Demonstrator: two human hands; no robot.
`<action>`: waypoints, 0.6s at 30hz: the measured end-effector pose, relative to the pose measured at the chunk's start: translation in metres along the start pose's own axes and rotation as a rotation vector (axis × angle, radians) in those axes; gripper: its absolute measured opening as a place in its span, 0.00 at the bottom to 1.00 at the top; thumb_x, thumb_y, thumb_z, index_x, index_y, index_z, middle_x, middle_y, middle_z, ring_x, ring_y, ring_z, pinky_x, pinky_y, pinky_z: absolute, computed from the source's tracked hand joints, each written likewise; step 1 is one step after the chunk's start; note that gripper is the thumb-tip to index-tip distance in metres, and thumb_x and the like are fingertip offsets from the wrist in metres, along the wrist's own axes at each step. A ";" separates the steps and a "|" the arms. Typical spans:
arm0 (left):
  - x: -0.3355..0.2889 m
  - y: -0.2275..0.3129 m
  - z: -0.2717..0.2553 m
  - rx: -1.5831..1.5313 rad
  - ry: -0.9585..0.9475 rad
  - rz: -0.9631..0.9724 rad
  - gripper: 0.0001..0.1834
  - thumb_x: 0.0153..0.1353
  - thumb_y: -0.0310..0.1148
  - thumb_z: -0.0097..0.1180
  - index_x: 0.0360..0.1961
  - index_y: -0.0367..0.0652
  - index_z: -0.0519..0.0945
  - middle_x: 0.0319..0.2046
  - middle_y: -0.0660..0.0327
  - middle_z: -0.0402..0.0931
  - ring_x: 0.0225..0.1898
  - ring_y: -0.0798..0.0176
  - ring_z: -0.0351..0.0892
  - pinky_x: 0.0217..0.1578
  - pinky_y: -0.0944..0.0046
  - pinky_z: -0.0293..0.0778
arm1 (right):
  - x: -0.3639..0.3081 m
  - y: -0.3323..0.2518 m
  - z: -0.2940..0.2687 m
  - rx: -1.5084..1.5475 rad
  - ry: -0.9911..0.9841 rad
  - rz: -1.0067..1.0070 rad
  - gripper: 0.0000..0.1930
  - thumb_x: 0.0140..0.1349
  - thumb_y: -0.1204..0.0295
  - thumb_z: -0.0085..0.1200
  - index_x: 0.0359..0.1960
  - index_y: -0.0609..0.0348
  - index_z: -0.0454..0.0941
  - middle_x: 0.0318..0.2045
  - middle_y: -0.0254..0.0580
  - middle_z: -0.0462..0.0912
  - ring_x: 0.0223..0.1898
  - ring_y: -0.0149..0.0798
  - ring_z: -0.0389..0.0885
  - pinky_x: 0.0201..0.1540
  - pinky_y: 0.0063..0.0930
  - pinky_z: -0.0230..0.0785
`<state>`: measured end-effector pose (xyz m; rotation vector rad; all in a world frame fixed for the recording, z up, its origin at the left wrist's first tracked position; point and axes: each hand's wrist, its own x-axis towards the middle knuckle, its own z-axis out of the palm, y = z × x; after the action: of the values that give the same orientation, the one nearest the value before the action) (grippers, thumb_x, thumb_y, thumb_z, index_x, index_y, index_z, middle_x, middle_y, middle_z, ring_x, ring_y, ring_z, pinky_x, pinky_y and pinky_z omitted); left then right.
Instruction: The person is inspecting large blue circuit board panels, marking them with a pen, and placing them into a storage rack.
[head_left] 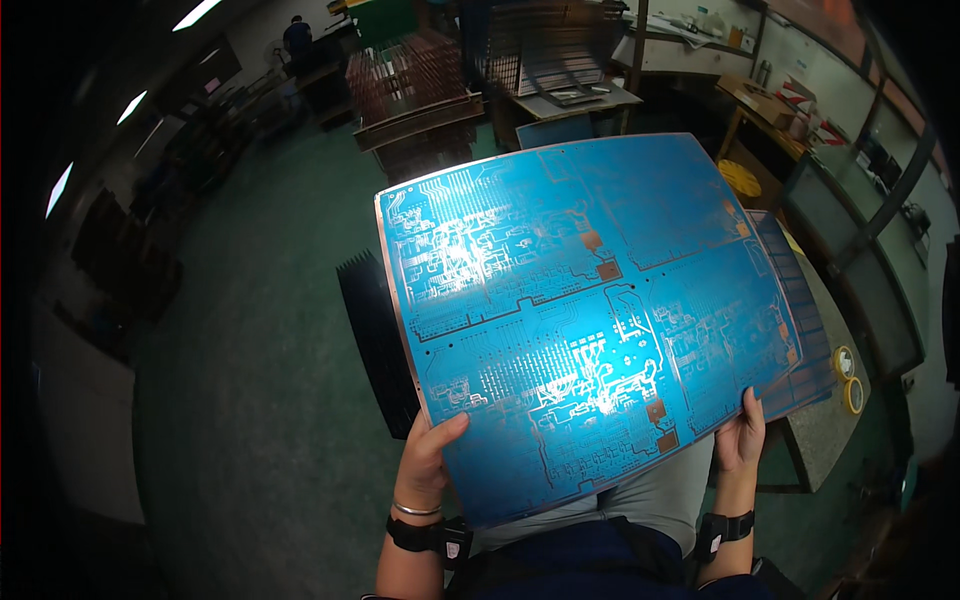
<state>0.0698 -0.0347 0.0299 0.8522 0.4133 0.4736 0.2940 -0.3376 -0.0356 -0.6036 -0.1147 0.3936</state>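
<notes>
A large blue circuit board panel [520,310] with copper traces is held up in front of me, tilted, with light glaring off its face. At its lower left corner my left hand [432,455] grips the edge, thumb on the face and the other fingers hidden behind. My right hand [741,435] holds the lower right edge in the same way, thumb up along the front. Wristbands with small dark devices sit on both forearms. Behind the panel's right edge, more flat panels [790,290] show on a table [840,420].
Two yellow tape rolls [848,378] lie on that table. A black ribbed rack [372,340] stands left, behind the panel. Farther off are a rack of slats [415,85], a yellow stool [738,178] and a bench with boxes [765,105]. Another person [297,37] stands far back.
</notes>
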 end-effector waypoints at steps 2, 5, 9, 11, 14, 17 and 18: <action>0.000 0.001 0.001 -0.005 0.001 0.004 0.27 0.51 0.28 0.53 0.54 0.35 0.64 0.44 0.54 0.71 0.44 0.60 0.73 0.44 0.64 0.71 | 0.000 0.001 0.001 -0.003 0.003 0.002 0.20 0.65 0.73 0.40 0.59 0.61 0.58 0.55 0.45 0.67 0.55 0.42 0.69 0.55 0.41 0.66; 0.000 0.002 0.000 0.003 0.002 0.006 0.27 0.51 0.29 0.53 0.54 0.35 0.64 0.45 0.54 0.71 0.44 0.59 0.73 0.44 0.64 0.71 | 0.002 0.005 0.000 -0.002 0.017 -0.015 0.19 0.66 0.73 0.40 0.58 0.62 0.59 0.55 0.45 0.68 0.55 0.41 0.69 0.56 0.39 0.65; 0.005 -0.011 -0.007 -0.127 -0.038 -0.001 0.25 0.62 0.37 0.45 0.57 0.35 0.61 0.49 0.54 0.69 0.49 0.60 0.71 0.49 0.61 0.69 | 0.007 0.006 -0.012 0.077 -0.020 -0.039 0.17 0.66 0.72 0.40 0.55 0.64 0.62 0.53 0.45 0.69 0.54 0.39 0.69 0.56 0.37 0.65; 0.003 -0.014 -0.005 -0.241 -0.090 -0.036 0.27 0.67 0.46 0.35 0.60 0.38 0.58 0.53 0.55 0.67 0.52 0.60 0.69 0.51 0.59 0.68 | 0.012 0.004 -0.018 0.121 -0.014 -0.023 0.17 0.66 0.72 0.40 0.55 0.64 0.62 0.53 0.45 0.70 0.54 0.39 0.69 0.56 0.36 0.65; -0.005 -0.014 0.014 -0.200 -0.098 0.121 0.29 0.66 0.48 0.35 0.62 0.41 0.55 0.56 0.55 0.63 0.55 0.59 0.66 0.53 0.59 0.66 | 0.019 0.007 -0.019 0.155 -0.001 -0.018 0.18 0.66 0.72 0.41 0.55 0.65 0.62 0.54 0.47 0.69 0.54 0.39 0.69 0.57 0.36 0.65; -0.004 -0.018 0.018 -0.270 -0.131 0.093 0.29 0.67 0.48 0.34 0.63 0.42 0.53 0.59 0.56 0.60 0.58 0.59 0.62 0.55 0.58 0.64 | 0.022 0.009 -0.019 0.197 0.053 -0.020 0.17 0.66 0.72 0.40 0.55 0.65 0.62 0.54 0.47 0.68 0.54 0.40 0.68 0.58 0.36 0.64; -0.003 -0.019 0.021 -0.282 -0.120 0.076 0.28 0.67 0.47 0.33 0.63 0.42 0.53 0.59 0.56 0.60 0.58 0.59 0.62 0.56 0.58 0.63 | 0.022 0.009 -0.020 0.208 0.048 -0.019 0.17 0.66 0.72 0.40 0.55 0.65 0.62 0.54 0.48 0.68 0.55 0.40 0.68 0.58 0.36 0.63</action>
<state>0.0822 -0.0601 0.0280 0.6209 0.1979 0.5336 0.3159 -0.3330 -0.0576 -0.4066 -0.0326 0.3668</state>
